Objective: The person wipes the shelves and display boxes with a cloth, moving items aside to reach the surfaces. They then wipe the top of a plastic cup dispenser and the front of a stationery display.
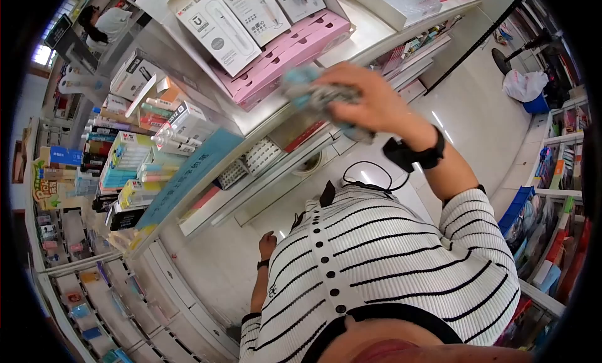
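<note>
A: State the position of the right hand (370,102).
B: It is extended over the front edge of the table (373,30), fingers closed on a bunched grey and light-blue cloth (323,98).

A: Locate the cloth.
B: Just beside the near edge of the pink display box (282,58). Its far end is blurred; contact with the box or the table cannot be determined.

A: Specify the contents of the box.
B: White cartons (219,33), tilted, arranged side by side.

A: Report the left hand (268,242).
B: Low, beside the striped shirt (382,244), well apart from the cloth. Whether it is open or closed cannot be determined. A dark band (263,264) encircles the wrist.

A: Identify the adjacent items.
B: Left of the box in the view: packed pens (128,159) behind a blue label strip (191,175). A black watch (429,154) is fitted to the right wrist.
</note>
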